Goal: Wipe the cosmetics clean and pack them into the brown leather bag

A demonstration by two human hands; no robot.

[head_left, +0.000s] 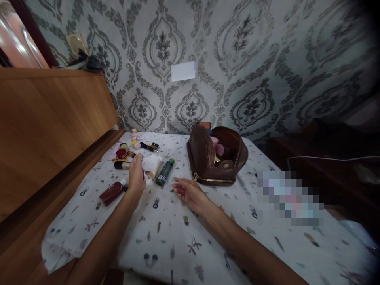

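My left hand (135,174) is closed at the side of a crumpled white tissue (152,162); its fingertips are partly hidden behind the tissue. Just right of the tissue lies a dark green bottle (165,172), tilted on the patterned cloth. My right hand (190,194) hovers over the cloth with its fingers loosely apart and nothing in them, nearest to the green bottle and a brown toiletry bag (204,158). The bag stands unzipped, with pink items (219,149) visible inside. A bottle of dark red liquid (112,193) lies left of my left forearm.
Several small cosmetics, among them a red round jar (121,153) and black tubes (149,147), lie at the back left. A wooden panel (56,130) borders the left side. A blurred-out object (289,198) rests on the right of the white patterned cloth (166,245).
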